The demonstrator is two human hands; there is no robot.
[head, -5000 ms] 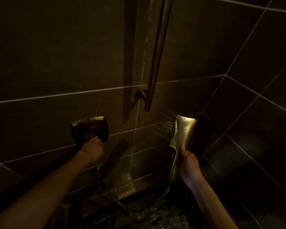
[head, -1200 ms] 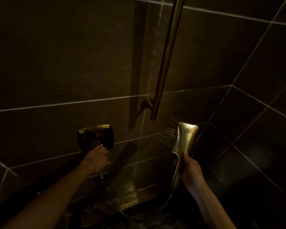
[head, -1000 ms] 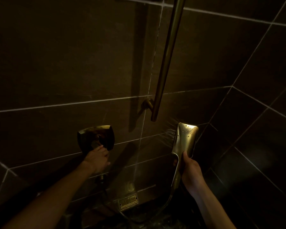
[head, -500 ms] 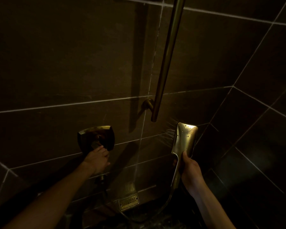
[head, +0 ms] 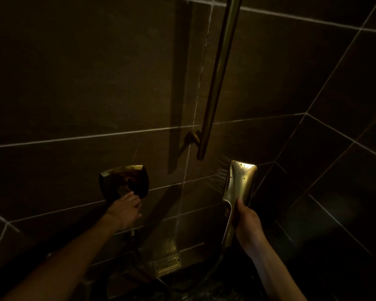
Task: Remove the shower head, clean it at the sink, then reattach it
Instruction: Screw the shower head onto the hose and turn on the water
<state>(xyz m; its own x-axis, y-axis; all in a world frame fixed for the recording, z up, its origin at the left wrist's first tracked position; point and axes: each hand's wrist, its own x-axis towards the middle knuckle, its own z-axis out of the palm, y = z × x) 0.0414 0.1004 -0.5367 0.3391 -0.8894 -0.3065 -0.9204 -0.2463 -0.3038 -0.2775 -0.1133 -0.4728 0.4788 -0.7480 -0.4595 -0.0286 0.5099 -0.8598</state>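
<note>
Below the rail [head: 217, 79], R hand [head: 246, 224] grips shower head [head: 240, 184] by its handle, face toward wall, prob. to keep spray off. L hand [head: 126, 210] fingers touch valve [head: 124, 183]; can't tell if they grip it.

Dark brown tiled wall [head: 78, 88], pale grout lines. Brass vertical slide rail [head: 217, 79], lower bracket fixed to wall. Square brass valve plate [head: 109, 181] left of rail. Small brass drain grille [head: 168, 264] low down.
</note>
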